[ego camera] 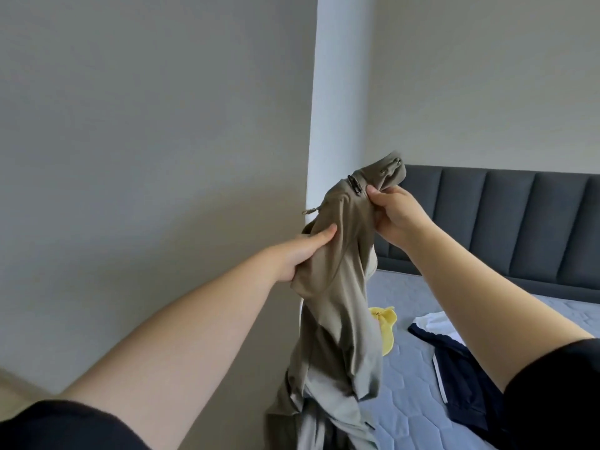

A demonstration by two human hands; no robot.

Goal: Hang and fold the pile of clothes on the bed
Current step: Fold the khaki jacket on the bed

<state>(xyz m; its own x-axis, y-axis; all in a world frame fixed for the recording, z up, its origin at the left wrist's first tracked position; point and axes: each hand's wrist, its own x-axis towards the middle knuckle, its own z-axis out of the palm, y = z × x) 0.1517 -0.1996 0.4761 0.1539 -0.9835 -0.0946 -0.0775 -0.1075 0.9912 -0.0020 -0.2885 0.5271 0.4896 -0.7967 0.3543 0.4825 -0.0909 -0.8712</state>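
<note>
1. Head view shows me holding a khaki garment (337,303) up in the air, in front of the wall (162,157) and over the left edge of the bed (406,401).
2. My left hand (302,254) grips a bunch of the cloth in its middle part. The thumb lies on the front, and the other fingers are hidden behind the fabric.
3. My right hand (393,212) is higher and more to the right. It pinches the top end of the khaki garment, just beside the zip (354,184).
4. The long axis of the khaki garment is nearly upright. It runs from my right hand at the top, down past my left hand, to a crumpled lower end at the bottom of the picture. I cannot tell if this end touches the bed.
5. On the bed lie a yellow cloth (386,326), a white cloth (435,323) and a navy cloth (461,362), all to the right of the khaki garment. The headboard (503,222) stands behind them.
6. I judge that I am looking for the top edge, to spread the piece out. My right hand is already there, so my left hand is the one that must go up along the cloth. I see no hanger.
</note>
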